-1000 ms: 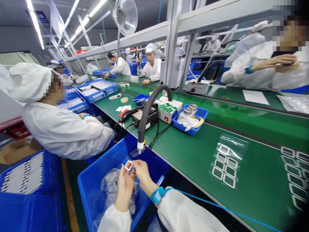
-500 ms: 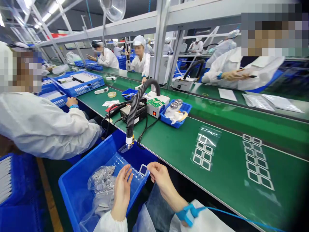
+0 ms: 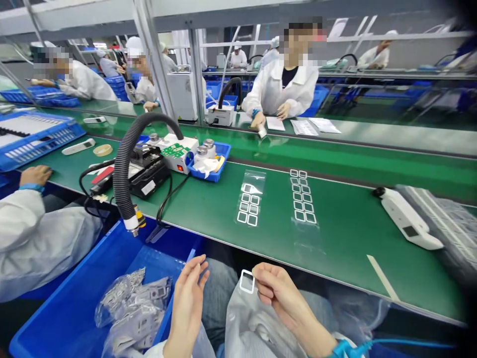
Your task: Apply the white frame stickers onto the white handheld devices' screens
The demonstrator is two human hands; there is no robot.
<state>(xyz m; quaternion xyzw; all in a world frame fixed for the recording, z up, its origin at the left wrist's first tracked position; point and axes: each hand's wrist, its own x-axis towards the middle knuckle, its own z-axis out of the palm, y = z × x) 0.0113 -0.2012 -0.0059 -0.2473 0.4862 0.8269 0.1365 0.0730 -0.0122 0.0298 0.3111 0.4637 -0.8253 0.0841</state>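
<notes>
A small white square frame [image 3: 246, 290] is pinched at its upper right edge by the thumb and finger of my right hand [image 3: 285, 298], above my lap. A blue wrist strap [image 3: 345, 349] circles my right wrist. My left hand [image 3: 189, 301] is raised beside the blue bin [image 3: 48, 320], its fingers stretched out and holding nothing. Inside that bin lie clear bags of whitish parts [image 3: 136, 318]. On the green bench ahead, a clear strip [image 3: 255, 176] carries several white frames in two columns. Farther right, a second strip [image 3: 307, 238] bears more such frames.
A black flexible hose [image 3: 121, 169] arches over the bin's back edge. Behind it are a white box unit [image 3: 190, 149] and a small blue tray [image 3: 225, 154] with jars. A white handheld device [image 3: 408, 221] lies right, near plastic bags [image 3: 443, 219]. Co-workers sit left and across.
The view has swung right, bringing the handheld device and bags into sight. My right hand, still pinching the frame, is now farther from my left hand and clear of the bin.
</notes>
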